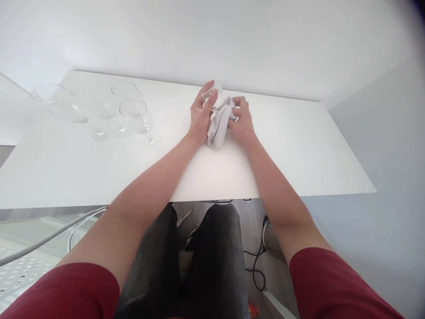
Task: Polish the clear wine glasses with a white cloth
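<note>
Here, the person's left hand [200, 113] holds a clear glass [219, 96], fingers curled round its bowl, with the rim towards the far left. The right hand [242, 118] grips a pale grey cloth [219, 126], bunched against the near right part of the glass and hanging towards the person; whether any of it reaches inside cannot be told. Both hands are close together over the far middle of a white table [299, 155]. To their left, well apart from the held glass, a group of clear stemmed glasses [134, 116] stands upright, rims up. Beyond the far edge rises a white wall [232, 40]. On the near side are the person's dark trousers [215, 257], a grey cable [49, 241] at the left and a black cable [257, 274] at the right.
</note>
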